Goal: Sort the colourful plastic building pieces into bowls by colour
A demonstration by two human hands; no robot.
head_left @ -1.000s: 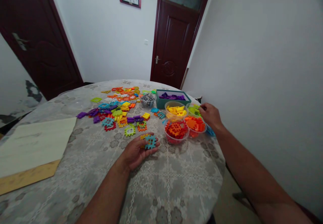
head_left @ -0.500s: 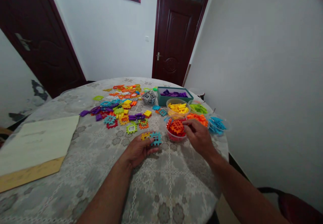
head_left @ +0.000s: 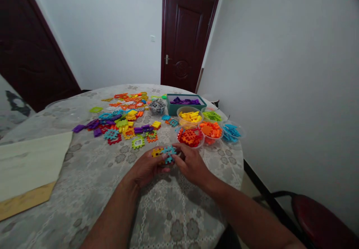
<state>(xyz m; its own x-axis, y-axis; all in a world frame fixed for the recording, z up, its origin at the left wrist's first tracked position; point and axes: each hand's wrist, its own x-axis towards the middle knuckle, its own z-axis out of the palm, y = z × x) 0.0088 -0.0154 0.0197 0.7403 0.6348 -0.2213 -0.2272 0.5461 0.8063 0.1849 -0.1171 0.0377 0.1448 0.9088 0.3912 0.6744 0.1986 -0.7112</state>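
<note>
Just in front of the tubs, my left hand [head_left: 145, 170] is closed around a yellow notched plastic building piece [head_left: 157, 152] and a light-blue one [head_left: 169, 151]; the two sit side by side and look joined. My right hand [head_left: 193, 165] pinches the right edge of the light-blue piece, thumb in front and fingers behind. Whether those fingers hold anything else is hidden. Close beyond the right hand stands a clear round tub of red pieces [head_left: 190, 137]. To its right is a tub of orange pieces [head_left: 211, 131].
Loose coloured pieces [head_left: 122, 123] lie heaped at the left back. Behind the red tub are tubs of yellow [head_left: 190, 116], green [head_left: 211, 116] and grey pieces [head_left: 157, 106], and a teal box [head_left: 173, 109] with purple ones. Blue pieces [head_left: 231, 131] fill the rightmost tub. Cardboard [head_left: 30, 200] lies left.
My right hand has come left from the red tub to the light-blue piece in my left hand. The whole view has shifted slightly to the right.
</note>
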